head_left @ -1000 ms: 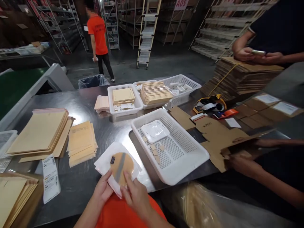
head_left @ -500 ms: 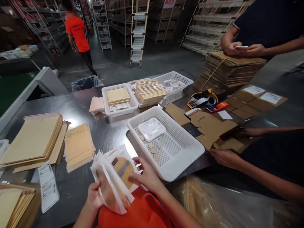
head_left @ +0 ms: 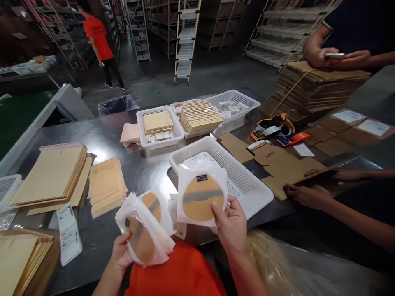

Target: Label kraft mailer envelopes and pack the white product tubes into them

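My left hand (head_left: pixel 122 251) is closed on a fanned bunch of white translucent packets (head_left: pixel 142 236), each with a round tan disc crossed by a grey band. A single packet (head_left: pixel 202 197) of the same kind, with a small black label near its top, is pinched between the thumb and fingers of my right hand (head_left: pixel 230 224). It is held over the near left corner of a white perforated basket (head_left: pixel 259 199). A white flat pack (head_left: pixel 202 159) in that basket is partly hidden behind the packet.
Padded envelopes (head_left: pixel 52 172) and smaller yellow envelopes (head_left: pixel 106 183) lie at left beside a label strip (head_left: pixel 69 236). White baskets (head_left: pixel 182 142) with envelopes stand behind. At right, a co-worker's hands (head_left: pixel 308 196) handle cardboard (head_left: pixel 277 162); another person holds a phone (head_left: pixel 335 55).
My right hand has moved right and up, drawing one packet away from the bunch. My left hand stays low with the others. The co-worker at right has lifted a cardboard edge.
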The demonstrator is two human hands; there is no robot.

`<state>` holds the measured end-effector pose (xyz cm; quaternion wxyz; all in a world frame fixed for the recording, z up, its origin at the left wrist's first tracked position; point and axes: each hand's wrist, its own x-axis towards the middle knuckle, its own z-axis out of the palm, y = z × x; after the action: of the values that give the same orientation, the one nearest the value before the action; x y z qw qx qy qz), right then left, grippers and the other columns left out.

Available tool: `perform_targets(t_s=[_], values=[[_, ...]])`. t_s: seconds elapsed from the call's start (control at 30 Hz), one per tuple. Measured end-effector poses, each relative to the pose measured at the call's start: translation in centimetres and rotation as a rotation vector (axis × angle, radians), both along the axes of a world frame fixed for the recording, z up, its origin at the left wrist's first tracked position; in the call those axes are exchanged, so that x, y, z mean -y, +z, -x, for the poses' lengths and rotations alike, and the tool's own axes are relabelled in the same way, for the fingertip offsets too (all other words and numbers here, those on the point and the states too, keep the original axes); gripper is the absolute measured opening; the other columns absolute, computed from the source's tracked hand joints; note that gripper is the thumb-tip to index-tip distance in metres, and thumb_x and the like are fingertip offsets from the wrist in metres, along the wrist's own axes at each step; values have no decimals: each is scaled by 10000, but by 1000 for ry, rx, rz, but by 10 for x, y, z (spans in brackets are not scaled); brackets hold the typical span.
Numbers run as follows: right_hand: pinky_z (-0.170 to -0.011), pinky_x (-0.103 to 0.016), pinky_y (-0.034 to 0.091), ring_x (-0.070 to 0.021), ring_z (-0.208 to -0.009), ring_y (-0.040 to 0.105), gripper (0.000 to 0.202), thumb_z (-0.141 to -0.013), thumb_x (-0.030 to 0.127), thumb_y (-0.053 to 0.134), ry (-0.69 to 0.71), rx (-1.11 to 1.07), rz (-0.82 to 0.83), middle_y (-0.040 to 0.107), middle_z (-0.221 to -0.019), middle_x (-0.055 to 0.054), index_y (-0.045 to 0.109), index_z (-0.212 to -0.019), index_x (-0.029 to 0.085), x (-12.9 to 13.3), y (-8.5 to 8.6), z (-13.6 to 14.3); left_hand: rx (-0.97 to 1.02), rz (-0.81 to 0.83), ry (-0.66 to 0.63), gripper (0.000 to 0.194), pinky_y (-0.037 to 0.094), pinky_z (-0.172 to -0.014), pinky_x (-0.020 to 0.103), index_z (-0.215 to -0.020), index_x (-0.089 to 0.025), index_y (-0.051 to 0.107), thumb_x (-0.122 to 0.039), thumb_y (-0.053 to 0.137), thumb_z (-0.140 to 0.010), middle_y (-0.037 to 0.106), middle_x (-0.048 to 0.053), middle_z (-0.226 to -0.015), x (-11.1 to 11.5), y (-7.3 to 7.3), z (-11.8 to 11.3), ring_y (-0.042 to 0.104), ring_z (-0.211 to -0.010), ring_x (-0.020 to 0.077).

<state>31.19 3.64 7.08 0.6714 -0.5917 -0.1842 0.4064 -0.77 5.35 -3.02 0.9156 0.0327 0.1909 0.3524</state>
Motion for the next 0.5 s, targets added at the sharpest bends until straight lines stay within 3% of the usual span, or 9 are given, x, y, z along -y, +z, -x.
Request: perform_targets(t_s=[0.1, 0.23, 0.37, 0.5], values=[[-624, -317, 572, -192, -679, 689, 514, -669, 409, 805, 131, -143, -41, 720, -815, -15, 470, -1018, 236, -2, 3, 19, -70, 78, -22, 242, 538, -939, 291, -928, -156, 772, -105, 551, -844, 764, 80, -1009, -5, 3, -10, 693, -1027, 222], [-700, -366, 573, -221, -770, 695, 507, -696, 426, 767, 318, -199, -19, 720, -892, -52, 479, -1061, 221, -1, -12, 45, -228, 159, -13, 216, 502, -1008, 418, -974, -103, 751, -108, 579, -843, 765, 132, -985, -10, 10, -23, 699, -1003, 283], [-742, -387, 545, -233, -821, 658, 334, -771, 392, 657, 464, 202, 127, 692, -918, -69, 553, -1026, 202, 8, -36, 59, -384, 175, 51, 211, 463, -1047, 452, -1000, -97, 729, -102, 652, -804, 765, 151, -978, -9, 20, -34, 694, -1010, 306], [-803, -425, 510, -259, -906, 593, 212, -753, 297, 622, 404, 731, 135, 615, -932, -77, 598, -941, 202, 19, -54, 75, -421, 161, 89, 298, 477, -1030, 447, -1023, -125, 714, -146, 750, -728, 770, 128, -968, -2, 24, -42, 687, -1030, 308]])
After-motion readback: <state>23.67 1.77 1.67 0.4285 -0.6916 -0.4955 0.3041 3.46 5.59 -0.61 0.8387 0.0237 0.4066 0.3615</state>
